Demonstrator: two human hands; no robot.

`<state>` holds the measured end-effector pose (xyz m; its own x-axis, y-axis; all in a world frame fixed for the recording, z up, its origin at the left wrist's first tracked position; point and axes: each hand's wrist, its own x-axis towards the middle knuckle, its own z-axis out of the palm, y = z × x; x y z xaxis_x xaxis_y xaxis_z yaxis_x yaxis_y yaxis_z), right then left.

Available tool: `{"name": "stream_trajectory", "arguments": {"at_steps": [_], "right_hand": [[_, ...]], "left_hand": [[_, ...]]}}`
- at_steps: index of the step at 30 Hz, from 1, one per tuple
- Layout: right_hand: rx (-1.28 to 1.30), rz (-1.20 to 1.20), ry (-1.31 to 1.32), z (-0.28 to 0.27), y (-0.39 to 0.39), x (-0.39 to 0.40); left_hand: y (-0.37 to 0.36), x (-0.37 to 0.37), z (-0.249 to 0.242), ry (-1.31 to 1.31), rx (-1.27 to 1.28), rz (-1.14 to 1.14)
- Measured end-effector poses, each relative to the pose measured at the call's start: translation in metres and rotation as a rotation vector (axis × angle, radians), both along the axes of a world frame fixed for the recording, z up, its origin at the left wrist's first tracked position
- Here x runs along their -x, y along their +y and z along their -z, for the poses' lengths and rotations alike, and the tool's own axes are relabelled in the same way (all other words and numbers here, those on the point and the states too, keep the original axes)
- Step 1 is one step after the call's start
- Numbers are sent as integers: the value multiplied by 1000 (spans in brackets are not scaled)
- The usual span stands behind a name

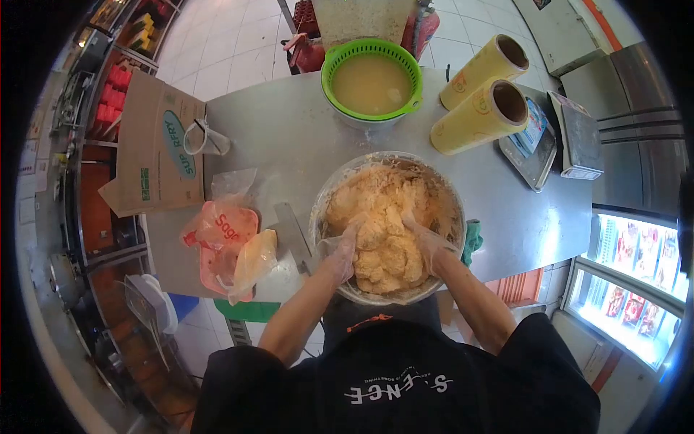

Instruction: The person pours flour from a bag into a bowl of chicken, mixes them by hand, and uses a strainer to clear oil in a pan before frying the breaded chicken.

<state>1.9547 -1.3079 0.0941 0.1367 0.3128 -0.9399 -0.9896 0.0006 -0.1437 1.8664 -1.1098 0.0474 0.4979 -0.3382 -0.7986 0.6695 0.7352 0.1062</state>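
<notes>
A large metal bowl (460,210) stands at the table's front edge, full of lumpy, flour-coated pieces (390,249) that look like breaded chicken. My left hand (345,252), in a clear plastic glove, reaches into the bowl and grips the left side of the heap. From the opposite side my right hand (428,244), gloved the same way, is closed around the coated pieces. Flour and the pieces partly hide the fingertips of both hands. Loose flour clings to the bowl's inner wall.
A green colander (414,72) with cloudy liquid stands behind the bowl. Two film rolls (481,119) and a metal tray (535,170) are at right. A pink basket (230,249) with plastic bags, a knife (293,230), a cup (215,141) and a cardboard box (159,145) are at left.
</notes>
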Motion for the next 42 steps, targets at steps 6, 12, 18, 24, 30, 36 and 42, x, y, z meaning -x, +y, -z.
{"name": "stream_trajectory", "arguments": {"at_steps": [6, 12, 18, 24, 30, 36, 42], "right_hand": [[-53, -280, -427, 12, -20, -5], [-161, -94, -848, -68, -8, -2], [651, -1159, -1269, -30, -8, -40], [165, -847, -1438, 119, 1, -86], [231, -840, -487, -12, 43, -114], [-77, -599, -1029, -33, 15, -74], [374, -776, -1221, -42, -2, -33]], "left_hand": [[17, -11, -12, -139, -405, 300], [14, -22, -82, -258, -925, 273], [20, -67, -108, 144, -1241, 750], [-1, -105, -65, 241, -1182, 369], [4, -115, -32, -68, -1088, 171], [43, -92, -85, -205, -1154, 654], [24, -56, -100, -223, -1240, 702]]}}
